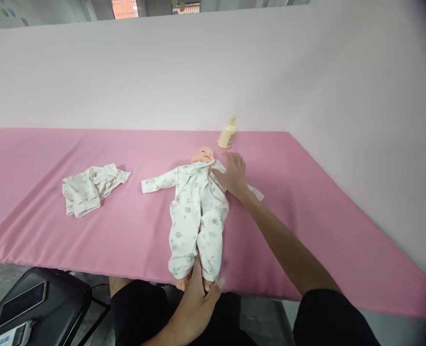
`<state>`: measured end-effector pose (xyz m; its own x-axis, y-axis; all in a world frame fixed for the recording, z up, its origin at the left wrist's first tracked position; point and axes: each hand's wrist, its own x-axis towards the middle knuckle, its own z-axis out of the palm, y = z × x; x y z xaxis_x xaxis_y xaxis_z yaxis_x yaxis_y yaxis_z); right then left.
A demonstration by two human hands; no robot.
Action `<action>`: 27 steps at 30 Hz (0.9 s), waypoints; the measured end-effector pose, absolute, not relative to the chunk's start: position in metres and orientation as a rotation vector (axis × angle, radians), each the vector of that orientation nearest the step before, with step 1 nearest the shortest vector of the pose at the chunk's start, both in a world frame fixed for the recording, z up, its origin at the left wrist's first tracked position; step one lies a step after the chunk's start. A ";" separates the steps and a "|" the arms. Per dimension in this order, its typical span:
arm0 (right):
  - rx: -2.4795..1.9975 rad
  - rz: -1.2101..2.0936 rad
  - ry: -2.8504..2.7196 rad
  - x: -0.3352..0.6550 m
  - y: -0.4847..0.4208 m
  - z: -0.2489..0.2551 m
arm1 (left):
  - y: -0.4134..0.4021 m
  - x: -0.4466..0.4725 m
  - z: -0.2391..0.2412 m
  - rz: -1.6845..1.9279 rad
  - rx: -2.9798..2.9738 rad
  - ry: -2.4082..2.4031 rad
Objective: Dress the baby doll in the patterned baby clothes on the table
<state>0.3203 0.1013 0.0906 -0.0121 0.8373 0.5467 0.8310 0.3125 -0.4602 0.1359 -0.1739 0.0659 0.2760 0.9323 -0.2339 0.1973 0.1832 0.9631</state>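
A baby doll lies on its back, dressed in a white sleepsuit with small printed figures, its feet at the near edge of the table. My left hand is at the feet. Its index finger lies between the legs and its thumb is outside one foot, so that foot sits in its grip; the other fingers are hidden. Over the sleeve and shoulder at the right is my right hand, fingers spread, the thumb by the collar. Part of that sleeve is covered by my wrist.
A pump bottle of pale yellow liquid stands behind the doll's head. Crumpled white printed clothing lies to the left on the pink cover. Beyond is a white wall. A black chair at lower left holds a phone.
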 end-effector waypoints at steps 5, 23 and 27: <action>-1.562 0.495 -1.871 0.334 0.111 0.094 | -0.183 0.121 0.070 0.499 1.297 1.180; -1.283 0.632 -1.718 0.340 0.078 0.135 | 0.040 0.152 0.139 0.469 2.707 1.571; -1.284 0.541 -1.690 0.340 0.071 0.136 | 0.061 0.158 0.117 0.485 2.855 1.523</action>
<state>0.3398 0.0705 0.1355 -0.0374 0.9161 0.3993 0.5133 0.3604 -0.7788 0.1580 0.0613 0.1169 0.5246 0.7896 0.3182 0.8282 -0.5599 0.0239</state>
